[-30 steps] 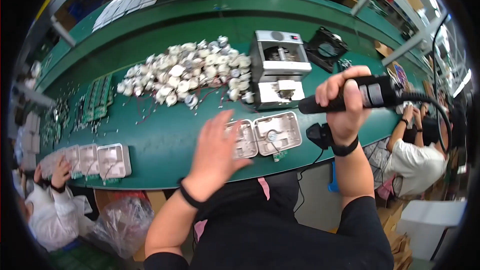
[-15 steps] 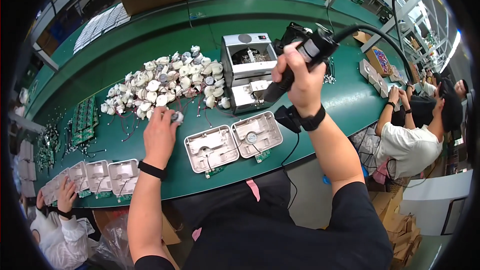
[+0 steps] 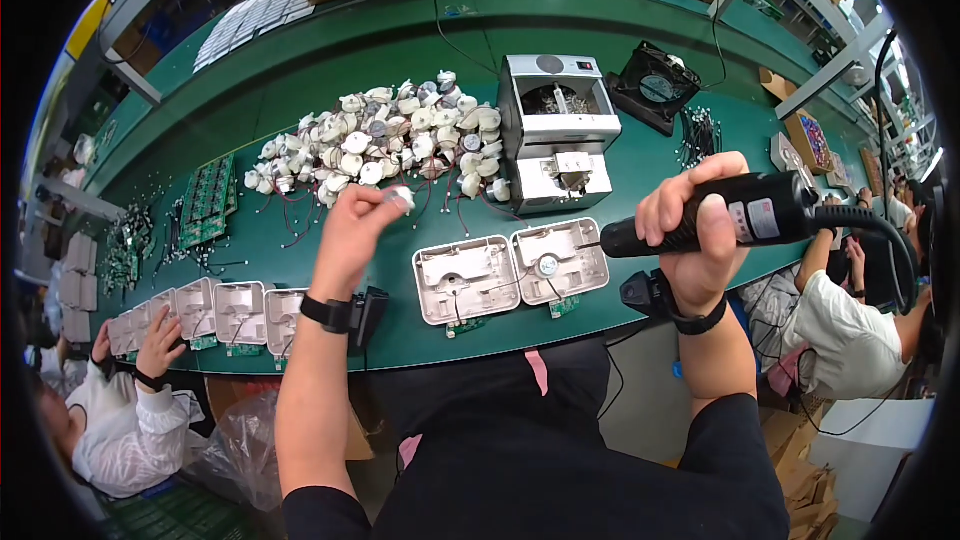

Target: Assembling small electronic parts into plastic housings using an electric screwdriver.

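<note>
My left hand (image 3: 350,232) pinches a small round white-and-silver part (image 3: 400,199) between thumb and fingertips, just in front of a pile of similar wired parts (image 3: 370,145). My right hand (image 3: 700,235) is wrapped round a black electric screwdriver (image 3: 735,210), held nearly level. Its bit points left toward the open right-hand pale plastic housing (image 3: 590,275); whether it touches cannot be told. Within that housing lies a round silver piece (image 3: 548,266). A matching left-hand housing (image 3: 430,285) stands against it. Small green circuit boards (image 3: 565,307) hang from both on wires.
Behind the housings stands a grey screw feeder (image 3: 560,130), beside a black fan (image 3: 655,88) and black wires (image 3: 698,135). Green circuit boards (image 3: 210,200) lie left. A row of housings (image 3: 240,312) lines the front edge by a co-worker's hands (image 3: 158,345). Another person (image 3: 840,300) sits right.
My right hand has come down from beside the screw feeder, and the screwdriver now points at the right-hand housing. My left hand still pinches its part. The whole view has shifted.
</note>
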